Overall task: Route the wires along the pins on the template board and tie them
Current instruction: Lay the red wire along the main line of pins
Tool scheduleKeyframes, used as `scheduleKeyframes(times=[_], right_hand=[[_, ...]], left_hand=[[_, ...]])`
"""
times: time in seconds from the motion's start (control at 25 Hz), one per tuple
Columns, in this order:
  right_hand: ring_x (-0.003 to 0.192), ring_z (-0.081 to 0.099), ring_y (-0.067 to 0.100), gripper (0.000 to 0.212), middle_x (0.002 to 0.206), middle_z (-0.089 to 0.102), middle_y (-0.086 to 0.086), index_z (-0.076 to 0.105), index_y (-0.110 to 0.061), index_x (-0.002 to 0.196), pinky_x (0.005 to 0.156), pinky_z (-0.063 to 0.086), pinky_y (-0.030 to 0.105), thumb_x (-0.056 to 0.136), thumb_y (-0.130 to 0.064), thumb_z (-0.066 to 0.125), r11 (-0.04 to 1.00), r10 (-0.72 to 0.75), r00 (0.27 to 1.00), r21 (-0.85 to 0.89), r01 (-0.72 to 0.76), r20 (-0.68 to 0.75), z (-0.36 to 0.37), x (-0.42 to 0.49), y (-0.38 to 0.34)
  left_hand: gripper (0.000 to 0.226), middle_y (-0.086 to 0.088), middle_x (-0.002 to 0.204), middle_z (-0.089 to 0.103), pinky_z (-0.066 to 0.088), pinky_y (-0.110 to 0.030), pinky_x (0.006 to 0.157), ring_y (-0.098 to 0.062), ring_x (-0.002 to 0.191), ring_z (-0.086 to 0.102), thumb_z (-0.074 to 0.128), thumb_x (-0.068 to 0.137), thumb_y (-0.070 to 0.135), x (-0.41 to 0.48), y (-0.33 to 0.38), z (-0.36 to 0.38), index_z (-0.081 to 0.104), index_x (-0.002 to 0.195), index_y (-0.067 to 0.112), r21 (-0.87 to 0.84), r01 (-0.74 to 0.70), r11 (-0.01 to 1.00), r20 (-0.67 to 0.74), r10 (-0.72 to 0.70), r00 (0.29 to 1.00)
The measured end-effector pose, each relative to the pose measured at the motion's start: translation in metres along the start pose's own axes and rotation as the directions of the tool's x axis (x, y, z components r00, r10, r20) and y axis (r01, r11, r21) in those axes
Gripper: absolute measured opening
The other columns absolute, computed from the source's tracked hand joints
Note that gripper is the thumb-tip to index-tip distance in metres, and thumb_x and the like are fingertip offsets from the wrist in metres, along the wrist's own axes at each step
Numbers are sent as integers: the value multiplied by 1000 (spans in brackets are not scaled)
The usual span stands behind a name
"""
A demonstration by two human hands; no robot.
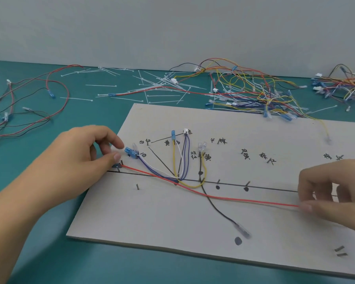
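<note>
Left hand pinches the red wire at a pin on the board, right hand pinches its far end — a few wires are routed, none looks tied, and ties lie unused on the tabletop — so early yet.

One head-worn wide-angle camera, looked forward and down across the template board from its near edge, sat close above it, faced the grey wall behind the board.
</note>
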State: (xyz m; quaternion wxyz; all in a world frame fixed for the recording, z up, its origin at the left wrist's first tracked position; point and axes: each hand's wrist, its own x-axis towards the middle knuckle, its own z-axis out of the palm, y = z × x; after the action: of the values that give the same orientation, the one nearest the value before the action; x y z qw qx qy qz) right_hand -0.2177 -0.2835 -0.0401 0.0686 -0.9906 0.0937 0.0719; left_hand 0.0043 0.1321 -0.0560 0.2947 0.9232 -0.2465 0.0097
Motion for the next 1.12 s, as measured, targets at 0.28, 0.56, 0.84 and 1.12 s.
scheduleKeyframes(times=[0.28, 0.56, 0.84, 1.12], right_hand=[[58, 62, -9, 30, 72, 66, -32, 66, -56, 88, 53, 57, 27, 60, -62, 56, 998, 61, 963, -24, -57, 262, -39, 29, -57], [49, 67, 7, 4, 66, 70, -12, 72, -37, 80, 59, 61, 34, 77, -35, 75, 983, 52, 945, 151, -106, 322, -36, 36, -53], [51, 68, 14, 17, 61, 66, -8, 69, -27, 76, 44, 55, 27, 75, -26, 86, 925, 117, 968, 331, -188, 221, -30, 27, -40], [47, 70, 19, 29, 61, 69, -2, 63, -33, 74, 53, 61, 41, 68, -32, 92, 895, 277, 944, 310, -322, 181, -33, 24, -45]], left_hand=[[16, 22, 89, 69, 46, -26, 57, -7, 69, 64, 74, 82, 50, 27, 83, 8, 70, 97, 46, -112, -252, 961, 395, 275, 877], [15, 21, 88, 68, 44, -12, 59, 9, 81, 61, 73, 85, 49, 37, 124, 60, 71, 95, 39, -76, -417, 906, 558, 385, 735], [12, 19, 89, 64, 55, -33, 69, 0, 84, 62, 69, 85, 50, 30, 118, 71, 71, 89, 38, -137, -454, 880, 446, 464, 765], [12, 15, 84, 61, 54, -37, 69, -4, 80, 61, 74, 89, 40, 25, 118, 76, 69, 81, 33, -160, -464, 871, 393, 487, 780]])
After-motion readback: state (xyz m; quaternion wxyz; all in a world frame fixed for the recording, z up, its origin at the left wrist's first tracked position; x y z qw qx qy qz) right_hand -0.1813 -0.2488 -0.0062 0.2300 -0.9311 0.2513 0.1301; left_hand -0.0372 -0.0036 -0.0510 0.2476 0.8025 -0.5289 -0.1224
